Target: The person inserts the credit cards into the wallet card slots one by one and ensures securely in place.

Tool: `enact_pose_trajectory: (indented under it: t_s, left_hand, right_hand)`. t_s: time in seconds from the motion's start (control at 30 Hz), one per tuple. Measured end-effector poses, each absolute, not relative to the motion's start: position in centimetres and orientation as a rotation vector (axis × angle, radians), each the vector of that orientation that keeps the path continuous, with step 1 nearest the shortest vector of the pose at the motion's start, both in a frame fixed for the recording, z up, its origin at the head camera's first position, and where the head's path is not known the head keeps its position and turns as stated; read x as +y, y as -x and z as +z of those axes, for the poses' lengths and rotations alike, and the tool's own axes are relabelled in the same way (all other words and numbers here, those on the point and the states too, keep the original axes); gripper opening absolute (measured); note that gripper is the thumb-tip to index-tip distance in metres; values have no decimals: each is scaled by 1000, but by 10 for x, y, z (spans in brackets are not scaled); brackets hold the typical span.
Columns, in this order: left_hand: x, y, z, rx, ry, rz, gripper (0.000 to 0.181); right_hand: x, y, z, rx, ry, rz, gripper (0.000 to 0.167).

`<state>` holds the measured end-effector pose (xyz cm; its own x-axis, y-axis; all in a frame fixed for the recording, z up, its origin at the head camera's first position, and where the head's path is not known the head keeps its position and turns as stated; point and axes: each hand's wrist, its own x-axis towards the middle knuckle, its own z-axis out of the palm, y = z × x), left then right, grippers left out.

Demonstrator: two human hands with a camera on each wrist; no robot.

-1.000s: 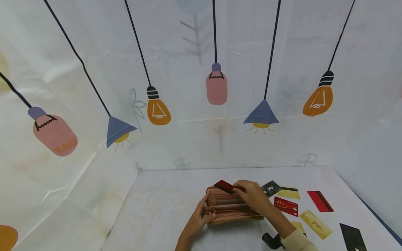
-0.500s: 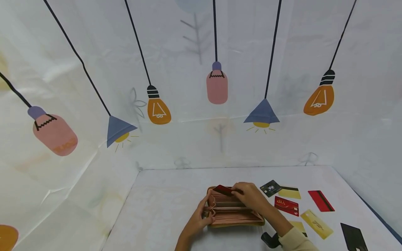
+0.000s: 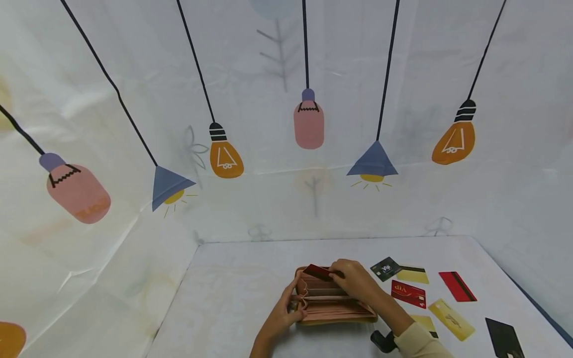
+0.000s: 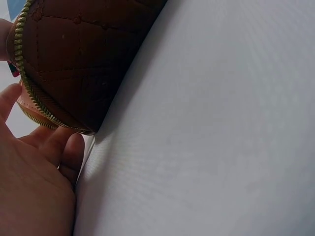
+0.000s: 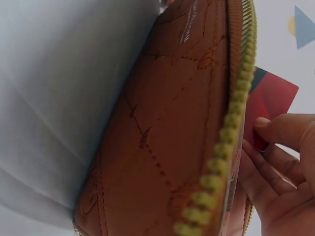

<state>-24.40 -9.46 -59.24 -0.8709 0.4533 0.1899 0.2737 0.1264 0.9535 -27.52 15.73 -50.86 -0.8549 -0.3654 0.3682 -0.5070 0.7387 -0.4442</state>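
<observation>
A brown quilted zip-around wallet (image 3: pixel 335 316) stands unzipped on the white table, its pink pleated compartments facing up. At its left end my left hand (image 3: pixel 282 311) grips it, thumb on the near side and fingers at the end and far side. My right hand (image 3: pixel 355 281) pinches a dark red card (image 3: pixel 317 272) by its right end, at the wallet's far compartment. The card's lower edge lies inside the opening. In the right wrist view the red card (image 5: pixel 273 96) shows beyond the brass zip (image 5: pixel 236 118), between thumb and fingers.
Right of the wallet lie several cards: a black VIP card (image 3: pixel 386 269), a yellow one (image 3: pixel 413 275), a red VIP card (image 3: pixel 408 294), a striped red one (image 3: pixel 458 287), a gold one (image 3: pixel 451 319) and a black one (image 3: pixel 503 338). A black curved object (image 3: pixel 382 342) is beside the right sleeve.
The red card has come down from above the wallet's far edge to the far compartment, with my right hand. The wallet has shifted slightly toward me; my left hand keeps its hold.
</observation>
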Motion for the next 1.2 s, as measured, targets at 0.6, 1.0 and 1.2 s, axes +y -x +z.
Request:
enact_pose_trajectory:
  t_s: [0.6, 1.0, 1.2]
  left_hand:
    - [-96, 245, -595, 2208, -731, 1884, 90]
    - [-94, 247, -596, 2188, -714, 1892, 89]
    - [-95, 246, -595, 2191, -689, 1904, 87]
  right_hand:
    - [148, 273, -512, -2526, -823, 328, 22]
    - [147, 274, -518, -2459, -925, 269, 32]
    - [145, 275, -518, -2436, -938, 272, 32]
